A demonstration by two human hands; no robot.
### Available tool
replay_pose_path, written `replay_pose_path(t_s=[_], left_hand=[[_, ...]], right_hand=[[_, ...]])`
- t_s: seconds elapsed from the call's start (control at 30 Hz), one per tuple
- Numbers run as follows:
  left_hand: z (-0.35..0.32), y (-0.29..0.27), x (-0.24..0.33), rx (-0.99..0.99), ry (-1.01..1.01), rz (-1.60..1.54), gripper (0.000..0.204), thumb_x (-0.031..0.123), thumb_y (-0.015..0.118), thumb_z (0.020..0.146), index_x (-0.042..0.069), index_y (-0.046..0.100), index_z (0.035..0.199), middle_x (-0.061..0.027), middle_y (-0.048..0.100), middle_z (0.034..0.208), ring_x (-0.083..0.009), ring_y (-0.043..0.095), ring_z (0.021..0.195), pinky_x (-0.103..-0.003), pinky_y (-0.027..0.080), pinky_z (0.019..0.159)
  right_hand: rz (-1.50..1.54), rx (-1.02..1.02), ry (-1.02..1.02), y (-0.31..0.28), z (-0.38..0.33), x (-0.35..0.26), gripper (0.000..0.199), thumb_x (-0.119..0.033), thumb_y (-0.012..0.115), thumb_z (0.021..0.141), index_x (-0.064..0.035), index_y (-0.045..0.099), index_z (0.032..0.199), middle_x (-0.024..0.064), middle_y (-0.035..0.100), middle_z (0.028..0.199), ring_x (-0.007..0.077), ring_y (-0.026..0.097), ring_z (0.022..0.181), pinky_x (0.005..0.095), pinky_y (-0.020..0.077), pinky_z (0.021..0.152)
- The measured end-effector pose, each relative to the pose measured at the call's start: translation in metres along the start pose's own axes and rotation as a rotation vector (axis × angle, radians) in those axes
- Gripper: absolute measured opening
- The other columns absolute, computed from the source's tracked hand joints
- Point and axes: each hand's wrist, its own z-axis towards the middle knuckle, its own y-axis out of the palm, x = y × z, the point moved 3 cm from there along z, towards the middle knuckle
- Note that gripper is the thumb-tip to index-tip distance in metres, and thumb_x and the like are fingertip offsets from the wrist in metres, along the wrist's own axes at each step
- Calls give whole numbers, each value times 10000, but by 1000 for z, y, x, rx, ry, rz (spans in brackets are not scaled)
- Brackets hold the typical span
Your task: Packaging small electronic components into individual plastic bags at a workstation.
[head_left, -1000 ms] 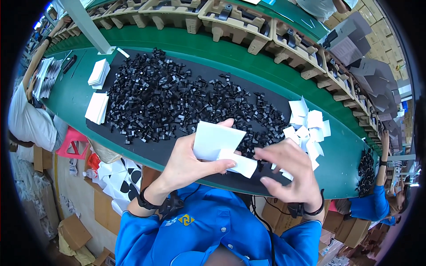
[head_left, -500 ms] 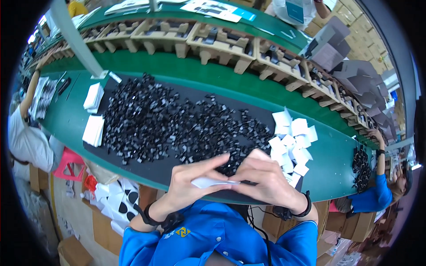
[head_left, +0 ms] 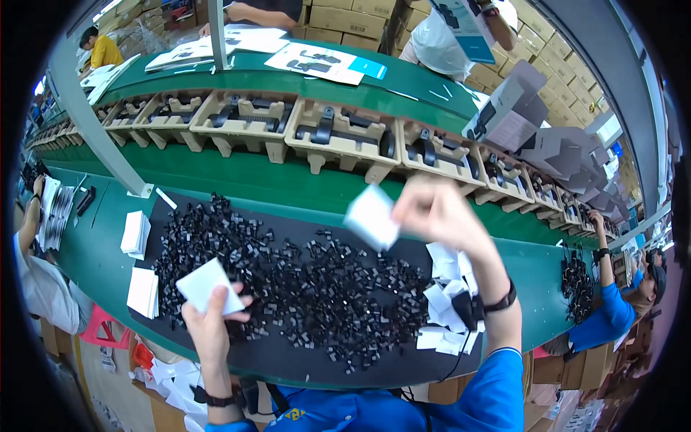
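Observation:
My left hand (head_left: 207, 331) grips a white paper square (head_left: 204, 282) between thumb and fingers, above the left part of a heap of small black parts (head_left: 338, 295). Farther off and to the right, my right hand (head_left: 435, 212) pinches another white paper square (head_left: 372, 218), blurred by motion, near the front of the tray row. Whether anything is inside either square cannot be seen. A loose pile of white paper squares (head_left: 440, 299) lies at the heap's right end, below my right forearm. Two neat stacks of white paper (head_left: 143, 293) stand at its left end.
Moulded cardboard trays (head_left: 345, 137) holding black parts run in a row along the green bench beyond the heap. A grey post (head_left: 108, 147) stands at the left. Co-workers sit at both ends, and black cables (head_left: 576, 284) lie at the right.
My hands, formerly together over one white paper near my body, have parted. The left went left and the right went far forward. The view has tilted up toward the trays.

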Motion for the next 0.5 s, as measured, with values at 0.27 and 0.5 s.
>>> replay_pose_path(t_s=[0.27,0.5], left_hand=[[-7,8,-5,-168,-62,46,310,121,575,903,-135,562,1078,-235,662,902,-279,690,736,-298,579,549],[-4,-12,-14,-138,-68,57,292,123,578,899,-106,557,1078,-228,662,898,-268,689,714,-296,574,524]], right_hand=[[-839,449,363,-25,138,111,285,-278,647,732,-25,652,863,191,671,812,363,655,803,439,517,705],[-983,341,540,-10,155,116,254,-222,641,742,-57,690,929,170,683,934,308,656,921,407,514,782]])
